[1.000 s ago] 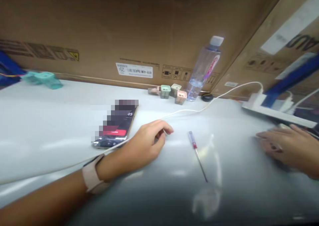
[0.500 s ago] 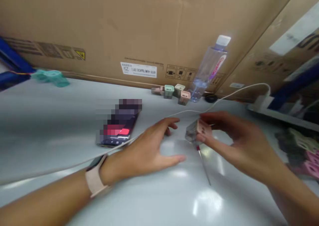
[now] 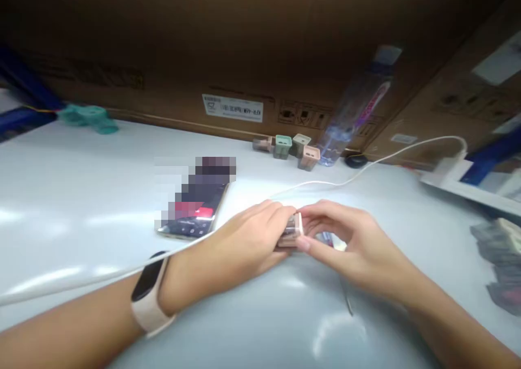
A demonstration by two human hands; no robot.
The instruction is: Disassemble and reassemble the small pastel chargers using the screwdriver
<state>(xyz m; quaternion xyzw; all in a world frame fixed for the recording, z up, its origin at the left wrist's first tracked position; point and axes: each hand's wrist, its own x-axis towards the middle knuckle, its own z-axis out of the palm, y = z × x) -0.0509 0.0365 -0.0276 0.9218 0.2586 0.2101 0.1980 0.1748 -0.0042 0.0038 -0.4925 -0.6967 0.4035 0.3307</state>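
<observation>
My left hand and my right hand meet low over the white table, both holding a small pink-and-clear plastic block by its ends. A thin screwdriver with a red-marked handle lies mostly hidden under my right hand, its steel shaft showing below. To the left of my left hand lies a smartphone, its screen pixelated. A white cable runs across the table behind my hands. My left wrist wears a pale band with a black tracker.
Along the back of the white table stand a row of small coloured blocks and a water bottle. Cardboard boxes rise behind. A power strip sits right, with a blurred pile of blocks nearby, and teal objects far left.
My right hand has brought the block down from above the screwdriver, and my left hand has moved in and closed on it. The view has tilted slightly, darkening the boxes.
</observation>
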